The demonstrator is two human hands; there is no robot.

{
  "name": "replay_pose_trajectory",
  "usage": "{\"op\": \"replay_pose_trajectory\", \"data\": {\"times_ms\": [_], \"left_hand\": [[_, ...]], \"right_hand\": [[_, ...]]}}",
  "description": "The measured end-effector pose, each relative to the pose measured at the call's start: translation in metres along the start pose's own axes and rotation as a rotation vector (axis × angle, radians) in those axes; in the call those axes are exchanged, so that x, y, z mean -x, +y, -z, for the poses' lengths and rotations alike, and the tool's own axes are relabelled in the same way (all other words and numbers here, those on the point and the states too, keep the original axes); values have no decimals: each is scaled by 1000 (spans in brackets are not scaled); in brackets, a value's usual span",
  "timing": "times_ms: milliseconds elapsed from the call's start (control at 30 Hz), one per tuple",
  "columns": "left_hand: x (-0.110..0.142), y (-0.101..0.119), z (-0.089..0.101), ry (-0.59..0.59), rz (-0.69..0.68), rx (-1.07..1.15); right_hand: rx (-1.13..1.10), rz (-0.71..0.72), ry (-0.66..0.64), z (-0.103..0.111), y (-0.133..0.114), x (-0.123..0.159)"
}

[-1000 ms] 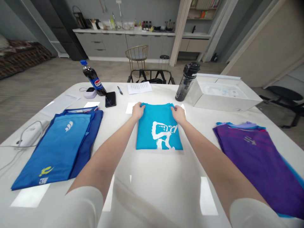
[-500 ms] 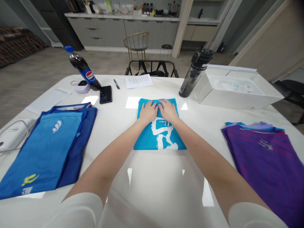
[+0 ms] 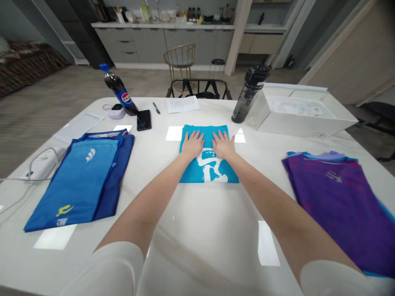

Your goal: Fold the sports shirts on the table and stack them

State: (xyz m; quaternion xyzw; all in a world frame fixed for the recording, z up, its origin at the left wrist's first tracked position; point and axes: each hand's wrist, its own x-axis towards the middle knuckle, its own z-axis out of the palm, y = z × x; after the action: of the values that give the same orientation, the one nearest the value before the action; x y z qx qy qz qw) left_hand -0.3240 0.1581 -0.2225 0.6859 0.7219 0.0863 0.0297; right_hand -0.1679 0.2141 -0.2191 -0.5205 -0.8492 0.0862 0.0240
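Folded printed teal shirt [image 3: 212,169] lies flat on the white table [image 3: 197,226], near-square, no clear long axis. Left hand [image 3: 192,146] and right hand [image 3: 223,146] rest on its far half, equally near, fingers spread, cloth directly beneath; blue jerseys [image 3: 86,176] left, purple jersey [image 3: 336,193] right.

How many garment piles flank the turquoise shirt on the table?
2: a blue pile to the turquoise shirt's left and a purple-topped pile to its right. What lies lower in each is partly hidden.
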Motion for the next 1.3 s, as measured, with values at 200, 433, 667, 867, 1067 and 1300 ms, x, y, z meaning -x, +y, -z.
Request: {"op": "replay_pose_trajectory", "data": {"times_ms": [200,433,667,867,1067,1300], "left_hand": [[35,15,-7,30,10,41],[68,10,0,25,-60,24],[106,29,2,98,9,12],[128,55,-4,106,254,67],[158,46,1,27,73,49],[205,17,9,-33,3,41]], "right_hand": [[-23,55,110,-14,-27,46],[-22,41,124,-13,-15,69],[-2,125,108,-10,-14,106],[-24,-75,46,-13,-22,136],[8,-73,45,-13,-17,167],[30,14,61,-15,16,215]]}}
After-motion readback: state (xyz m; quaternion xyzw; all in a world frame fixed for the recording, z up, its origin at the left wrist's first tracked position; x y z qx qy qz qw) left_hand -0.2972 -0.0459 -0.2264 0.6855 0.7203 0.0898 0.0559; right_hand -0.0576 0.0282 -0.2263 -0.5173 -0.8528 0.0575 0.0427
